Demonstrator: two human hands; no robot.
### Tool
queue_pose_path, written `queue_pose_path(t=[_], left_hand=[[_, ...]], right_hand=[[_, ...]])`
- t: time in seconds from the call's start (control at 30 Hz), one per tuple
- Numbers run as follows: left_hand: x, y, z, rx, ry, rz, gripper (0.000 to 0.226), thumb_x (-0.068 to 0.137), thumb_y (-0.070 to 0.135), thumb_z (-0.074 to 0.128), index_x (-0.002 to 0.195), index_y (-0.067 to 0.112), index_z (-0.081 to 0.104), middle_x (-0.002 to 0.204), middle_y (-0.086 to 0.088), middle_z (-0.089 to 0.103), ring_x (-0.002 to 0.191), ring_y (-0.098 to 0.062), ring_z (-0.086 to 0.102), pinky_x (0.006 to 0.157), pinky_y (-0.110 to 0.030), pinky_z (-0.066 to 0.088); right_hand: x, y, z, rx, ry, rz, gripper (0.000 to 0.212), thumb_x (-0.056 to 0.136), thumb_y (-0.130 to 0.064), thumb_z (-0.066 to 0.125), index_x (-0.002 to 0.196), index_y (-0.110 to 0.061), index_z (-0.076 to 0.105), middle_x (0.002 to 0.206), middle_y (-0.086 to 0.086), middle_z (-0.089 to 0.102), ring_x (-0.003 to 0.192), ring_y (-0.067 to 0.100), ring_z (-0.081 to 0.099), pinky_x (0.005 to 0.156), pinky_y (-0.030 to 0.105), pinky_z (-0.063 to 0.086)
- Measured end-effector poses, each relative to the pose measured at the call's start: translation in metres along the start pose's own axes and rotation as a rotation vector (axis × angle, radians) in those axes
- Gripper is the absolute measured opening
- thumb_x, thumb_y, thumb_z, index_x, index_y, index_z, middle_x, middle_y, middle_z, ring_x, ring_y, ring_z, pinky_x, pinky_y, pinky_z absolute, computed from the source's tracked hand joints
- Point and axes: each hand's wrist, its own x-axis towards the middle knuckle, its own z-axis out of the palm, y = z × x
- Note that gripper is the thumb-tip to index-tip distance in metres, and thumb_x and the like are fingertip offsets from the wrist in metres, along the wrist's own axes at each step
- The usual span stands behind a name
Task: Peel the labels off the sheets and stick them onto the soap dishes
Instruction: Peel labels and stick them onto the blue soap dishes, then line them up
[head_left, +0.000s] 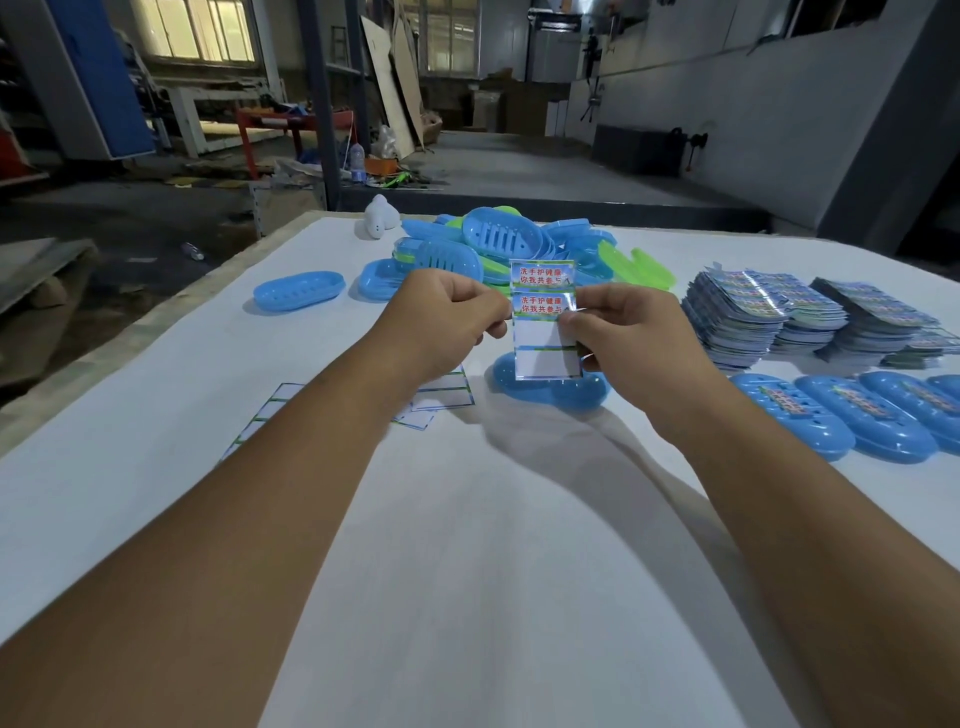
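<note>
I hold a label sheet (543, 332) upright above the white table. Its two upper labels carry red writing; the two lower places are bare backing. My left hand (447, 317) pinches the sheet's left edge. My right hand (623, 332) pinches the right edge beside the second label, whose corner looks lifted. Under the sheet lies a blue soap dish (550, 389), partly hidden. A pile of blue and green soap dishes (498, 249) sits behind it.
Stacks of label sheets (769, 306) stand at the right. Blue dishes with labels on them (841, 415) lie in a row at the right edge. Used backing sheets (260, 415) lie at the left, one blue dish (298, 291) apart. A white object (379, 218) stands at the far edge.
</note>
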Motion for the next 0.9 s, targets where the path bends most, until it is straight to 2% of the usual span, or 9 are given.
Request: queue_pose_path(t=[0.1, 0.23, 0.3, 0.33, 0.43, 0.5, 0.6, 0.7, 0.9], left_hand=[[0.0, 0.0, 0.0, 0.0, -0.014, 0.013, 0.022, 0.09, 0.028, 0.066, 0.07, 0.02, 0.075, 0.067, 0.012, 0.072, 0.066, -0.004, 0.058, 0.068, -0.026, 0.047], [0.0, 0.001, 0.001, 0.016, -0.019, 0.035, 0.022, 0.091, 0.028, 0.065, 0.072, 0.021, 0.073, 0.065, 0.014, 0.071, 0.059, 0.003, 0.056, 0.064, -0.023, 0.045], [-0.001, 0.001, 0.003, 0.025, -0.025, 0.052, 0.022, 0.091, 0.028, 0.065, 0.072, 0.021, 0.073, 0.065, 0.015, 0.07, 0.057, 0.005, 0.056, 0.062, -0.021, 0.044], [-0.001, 0.001, 0.004, 0.024, -0.03, 0.062, 0.022, 0.091, 0.027, 0.065, 0.072, 0.02, 0.073, 0.066, 0.013, 0.071, 0.058, 0.004, 0.056, 0.063, -0.021, 0.045], [-0.002, 0.0, 0.007, 0.017, -0.05, 0.088, 0.02, 0.09, 0.025, 0.066, 0.073, 0.02, 0.073, 0.067, 0.009, 0.071, 0.061, 0.001, 0.056, 0.066, -0.023, 0.048], [-0.003, 0.0, 0.009, 0.012, -0.068, 0.112, 0.017, 0.091, 0.024, 0.066, 0.076, 0.019, 0.073, 0.066, 0.01, 0.071, 0.06, 0.002, 0.057, 0.065, -0.021, 0.05], [-0.005, 0.0, 0.012, 0.021, -0.086, 0.153, 0.015, 0.092, 0.021, 0.067, 0.078, 0.019, 0.074, 0.066, 0.012, 0.071, 0.061, 0.003, 0.06, 0.064, -0.016, 0.052], [-0.006, 0.0, 0.013, 0.039, -0.085, 0.174, 0.016, 0.093, 0.021, 0.067, 0.079, 0.024, 0.073, 0.068, 0.012, 0.072, 0.065, 0.003, 0.064, 0.064, -0.012, 0.053], [-0.009, 0.003, 0.017, 0.058, -0.081, 0.183, 0.014, 0.093, 0.019, 0.066, 0.081, 0.02, 0.074, 0.078, 0.002, 0.075, 0.08, -0.016, 0.07, 0.079, -0.029, 0.058]], right_hand=[[0.001, -0.002, 0.0, -0.018, 0.004, 0.023, 0.022, 0.094, -0.011, 0.066, 0.084, -0.029, 0.069, 0.073, -0.019, 0.076, 0.065, -0.002, 0.071, 0.055, 0.02, 0.056], [0.002, 0.001, 0.0, -0.036, 0.043, 0.066, 0.015, 0.092, -0.019, 0.072, 0.098, -0.032, 0.067, 0.078, -0.011, 0.078, 0.063, 0.005, 0.067, 0.075, 0.041, 0.061], [0.002, 0.003, -0.001, -0.067, 0.085, 0.055, 0.023, 0.088, -0.027, 0.077, 0.106, -0.03, 0.063, 0.08, -0.009, 0.077, 0.064, 0.003, 0.065, 0.072, 0.039, 0.06], [0.002, 0.004, -0.001, -0.111, 0.11, 0.026, 0.024, 0.086, -0.03, 0.079, 0.104, -0.029, 0.062, 0.079, -0.009, 0.075, 0.061, -0.001, 0.062, 0.065, 0.032, 0.058], [0.0, 0.002, -0.001, -0.188, 0.118, -0.051, 0.018, 0.084, -0.032, 0.082, 0.077, -0.024, 0.067, 0.062, -0.013, 0.066, 0.047, -0.003, 0.05, 0.05, 0.015, 0.04], [-0.003, 0.0, 0.001, -0.183, 0.081, -0.058, 0.024, 0.085, -0.032, 0.08, 0.066, -0.021, 0.071, 0.056, -0.011, 0.066, 0.048, 0.001, 0.05, 0.053, 0.021, 0.041], [-0.007, -0.005, 0.004, -0.194, 0.047, -0.054, 0.024, 0.084, -0.039, 0.079, 0.068, -0.022, 0.077, 0.069, 0.001, 0.075, 0.06, 0.011, 0.06, 0.061, 0.033, 0.049], [-0.008, -0.008, 0.004, -0.219, 0.054, -0.048, 0.025, 0.085, -0.04, 0.076, 0.066, -0.025, 0.077, 0.069, 0.0, 0.075, 0.062, 0.014, 0.068, 0.057, 0.031, 0.05], [-0.01, -0.011, 0.006, -0.265, 0.073, -0.046, 0.017, 0.081, -0.03, 0.068, 0.067, -0.032, 0.077, 0.064, -0.003, 0.074, 0.066, 0.017, 0.073, 0.056, 0.029, 0.054]])
